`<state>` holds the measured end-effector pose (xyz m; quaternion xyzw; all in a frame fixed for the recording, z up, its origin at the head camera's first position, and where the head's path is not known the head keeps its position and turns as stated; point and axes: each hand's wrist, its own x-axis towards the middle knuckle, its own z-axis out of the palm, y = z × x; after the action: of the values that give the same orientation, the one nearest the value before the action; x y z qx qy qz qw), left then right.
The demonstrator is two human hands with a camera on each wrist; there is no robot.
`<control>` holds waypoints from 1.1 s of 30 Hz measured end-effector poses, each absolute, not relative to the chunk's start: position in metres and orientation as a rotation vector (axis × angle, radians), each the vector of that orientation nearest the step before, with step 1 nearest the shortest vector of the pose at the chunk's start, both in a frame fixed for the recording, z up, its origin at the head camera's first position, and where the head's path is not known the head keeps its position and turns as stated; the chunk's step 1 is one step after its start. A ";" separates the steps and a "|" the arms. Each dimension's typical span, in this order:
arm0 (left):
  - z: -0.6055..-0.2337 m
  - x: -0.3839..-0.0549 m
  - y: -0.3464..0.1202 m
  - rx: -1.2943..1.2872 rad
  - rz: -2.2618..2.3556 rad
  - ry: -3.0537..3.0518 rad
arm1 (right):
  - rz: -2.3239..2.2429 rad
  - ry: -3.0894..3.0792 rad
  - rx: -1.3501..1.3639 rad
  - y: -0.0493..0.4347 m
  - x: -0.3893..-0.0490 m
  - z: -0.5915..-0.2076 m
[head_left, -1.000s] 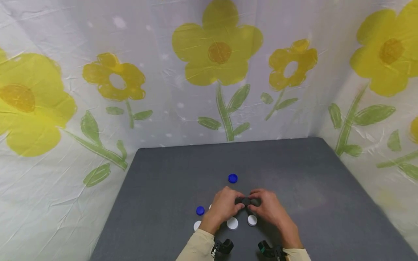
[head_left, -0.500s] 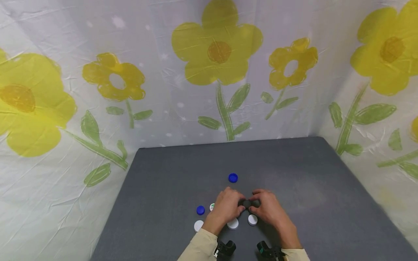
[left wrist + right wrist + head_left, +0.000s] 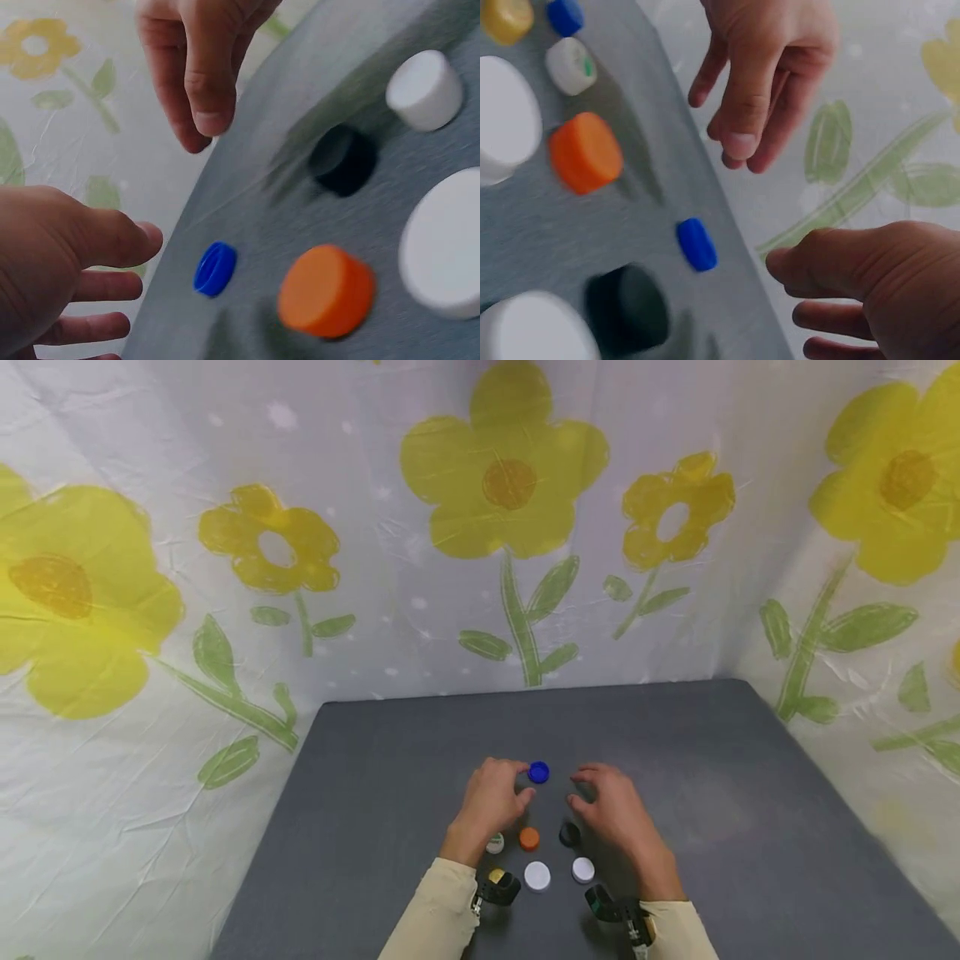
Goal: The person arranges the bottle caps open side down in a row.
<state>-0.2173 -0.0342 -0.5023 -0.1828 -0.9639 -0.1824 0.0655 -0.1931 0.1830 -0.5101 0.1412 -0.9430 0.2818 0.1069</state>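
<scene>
A blue bottle cap (image 3: 538, 772) lies hollow side up on the grey table, with my hands on either side of it. My left hand (image 3: 489, 800) has its thumb and fingers spread around nothing, fingertips close to the cap's left side; whether they touch cannot be told. Farther off on the right, my right hand (image 3: 613, 806) is relaxed, its thumb apart from its fingers and nothing between them. Nearer the body stand a black cap (image 3: 570, 835) and an orange cap (image 3: 529, 839). Both hands appear above the table in the left wrist view.
Closer to the front are a large white cap (image 3: 537, 877), a small white cap (image 3: 582, 870) and a white cap with green print (image 3: 495, 843). A yellow cap (image 3: 507, 18) and a second blue cap (image 3: 565, 16) show in the right wrist view. A flowered curtain (image 3: 375, 568) surrounds the table.
Both hands have let go of the black cap, which stays on the table, and moved forward and apart toward the far blue cap. The orange cap has come into sight.
</scene>
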 end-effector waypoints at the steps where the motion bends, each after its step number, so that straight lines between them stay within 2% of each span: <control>1: -0.502 -0.220 -0.035 -0.532 -0.556 -2.911 | 0.827 -2.776 0.418 0.182 -0.196 -0.508; 15: -0.509 -0.248 -0.034 -0.425 -0.579 -3.015 | 0.806 -2.922 0.386 0.165 -0.234 -0.497; 25: -0.527 -0.264 -0.028 -0.375 -0.514 -3.066 | 0.811 -2.970 0.359 0.153 -0.255 -0.518; 33: -0.534 -0.264 -0.026 -0.397 -0.462 -3.091 | 0.796 -3.055 0.179 0.143 -0.259 -0.525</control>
<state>-0.2639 -0.0261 -0.5342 -0.1261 -0.9811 -0.1465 -0.0046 -0.2586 0.1432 -0.5248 0.0565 -0.9661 0.2516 -0.0104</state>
